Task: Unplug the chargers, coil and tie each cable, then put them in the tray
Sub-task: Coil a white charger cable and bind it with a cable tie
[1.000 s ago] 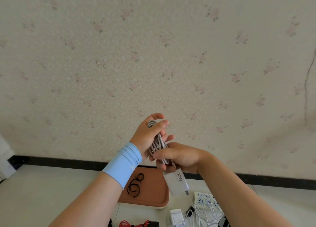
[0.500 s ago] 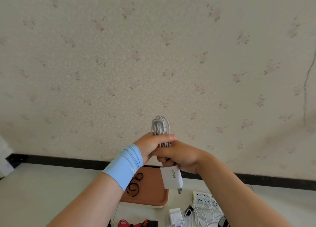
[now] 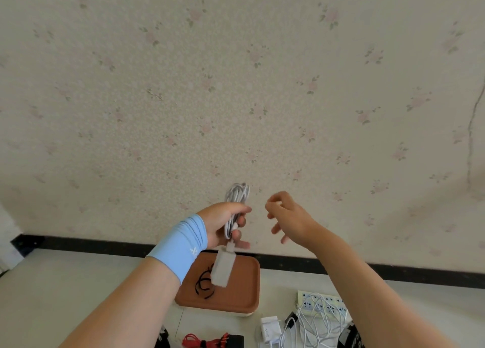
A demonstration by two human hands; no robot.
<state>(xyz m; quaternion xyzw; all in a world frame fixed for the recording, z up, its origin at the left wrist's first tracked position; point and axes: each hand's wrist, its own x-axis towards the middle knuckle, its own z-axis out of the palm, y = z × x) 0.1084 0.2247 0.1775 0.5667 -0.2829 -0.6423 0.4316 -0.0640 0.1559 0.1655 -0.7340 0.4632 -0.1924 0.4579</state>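
My left hand (image 3: 225, 224) grips a coiled white cable (image 3: 237, 194) upright above the table, its loops sticking up past my fingers. A white charger block (image 3: 223, 269) dangles from the coil's lower end, blurred, over the brown tray (image 3: 244, 287). My right hand (image 3: 287, 218) floats to the right of the coil with loosely bent fingers, apart from it and holding nothing. Black cable ties (image 3: 204, 282) lie in the tray's left part.
A white power strip (image 3: 322, 301) with loose white cables (image 3: 312, 326) lies at the lower right. A white charger (image 3: 270, 330) sits beside it. A red cable bundle (image 3: 207, 341) shows at the bottom edge. The flowered wall stands right behind the table.
My right hand let go of the coil and charger and moved off to the right. The charger block now hangs free below my left hand, which alone keeps the coil.
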